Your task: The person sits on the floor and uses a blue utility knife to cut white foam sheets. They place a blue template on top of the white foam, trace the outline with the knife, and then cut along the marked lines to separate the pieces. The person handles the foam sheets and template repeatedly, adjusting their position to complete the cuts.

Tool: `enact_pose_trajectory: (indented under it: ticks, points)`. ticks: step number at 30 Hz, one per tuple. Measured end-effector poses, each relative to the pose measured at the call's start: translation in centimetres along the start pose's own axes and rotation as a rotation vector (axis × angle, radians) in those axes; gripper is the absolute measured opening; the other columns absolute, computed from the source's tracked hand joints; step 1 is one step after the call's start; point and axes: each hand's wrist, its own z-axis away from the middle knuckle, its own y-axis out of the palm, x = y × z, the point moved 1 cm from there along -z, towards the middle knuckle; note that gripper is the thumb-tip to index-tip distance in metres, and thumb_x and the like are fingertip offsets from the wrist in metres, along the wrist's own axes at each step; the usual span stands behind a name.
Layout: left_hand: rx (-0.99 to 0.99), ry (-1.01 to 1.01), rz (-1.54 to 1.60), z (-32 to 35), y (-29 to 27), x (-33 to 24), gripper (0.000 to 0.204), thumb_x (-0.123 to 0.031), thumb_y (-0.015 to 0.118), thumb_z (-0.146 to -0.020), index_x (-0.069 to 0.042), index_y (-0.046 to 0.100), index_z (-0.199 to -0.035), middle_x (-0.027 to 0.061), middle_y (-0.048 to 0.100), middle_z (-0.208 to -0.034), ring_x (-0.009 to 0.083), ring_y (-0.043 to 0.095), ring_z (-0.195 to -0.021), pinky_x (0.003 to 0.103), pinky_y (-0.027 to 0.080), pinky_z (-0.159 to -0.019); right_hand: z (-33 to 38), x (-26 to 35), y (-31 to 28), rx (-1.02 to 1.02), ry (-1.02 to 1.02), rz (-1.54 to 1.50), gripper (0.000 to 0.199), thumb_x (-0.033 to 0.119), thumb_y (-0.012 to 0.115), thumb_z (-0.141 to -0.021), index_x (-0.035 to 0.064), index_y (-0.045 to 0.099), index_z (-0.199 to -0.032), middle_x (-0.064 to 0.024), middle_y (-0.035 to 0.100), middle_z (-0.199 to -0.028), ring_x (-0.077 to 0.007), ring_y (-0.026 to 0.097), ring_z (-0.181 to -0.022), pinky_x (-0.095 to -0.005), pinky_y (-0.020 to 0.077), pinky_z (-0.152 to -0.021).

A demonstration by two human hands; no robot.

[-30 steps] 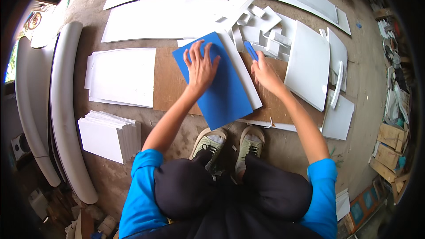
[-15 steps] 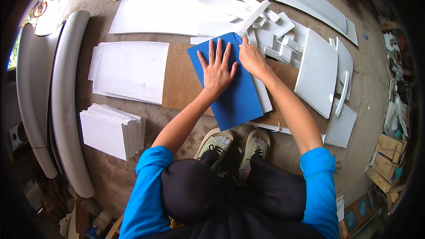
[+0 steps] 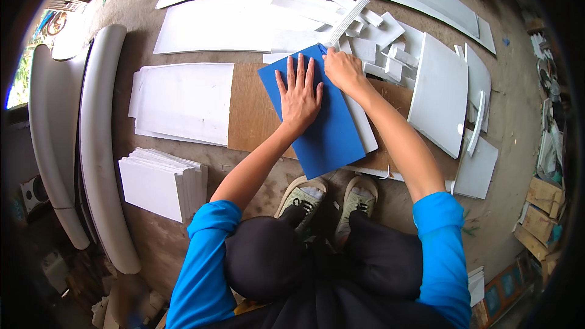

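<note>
At centre frame, a flat blue rectangular sheet (image 3: pixel 323 128) lies on brown cardboard (image 3: pixel 253 116); left hand (image 3: pixel 300 92) presses it with fingers spread flat, right hand (image 3: pixel 343 70) closed at its upper corner.

right hand (image 3: pixel 344 70): slid from the blue sheet's (image 3: pixel 329 134) right edge up to its far corner, fingertips now at that corner | left hand (image 3: pixel 300 94): flat as before, its fingertips now just beside the right hand's
</note>
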Motion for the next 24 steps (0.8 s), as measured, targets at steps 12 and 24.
enact_pose_trajectory:
  ticks: [12,24]
  points:
    - [0.024,-0.031,-0.099,0.2,0.0,-0.5,0.051,-0.036,0.041,-0.087,-0.029,0.026,-0.135,0.0092,0.016,-0.143,0.0296,0.007,-0.133,0.068,0.001,-0.094,16.6,-3.5,-0.7,0.226,0.066,-0.137,0.024,0.019,0.039,-0.09,-0.0036,0.044,-0.092,-0.0281,0.057,-0.069,-0.0434,0.057,-0.067,-0.0513,0.0466,-0.06]
    - [0.022,-0.015,-0.109,-0.1,0.1,-0.6,0.057,-0.041,0.043,-0.084,-0.026,0.026,-0.136,0.0089,0.015,-0.144,0.03,0.009,-0.133,0.069,-0.001,-0.092,6.8,-4.2,-2.7,-0.036,-0.111,-0.24,0.022,0.019,0.045,-0.087,-0.0029,0.047,-0.093,-0.0233,0.058,-0.063,-0.0405,0.058,-0.061,-0.0463,0.0474,-0.055]
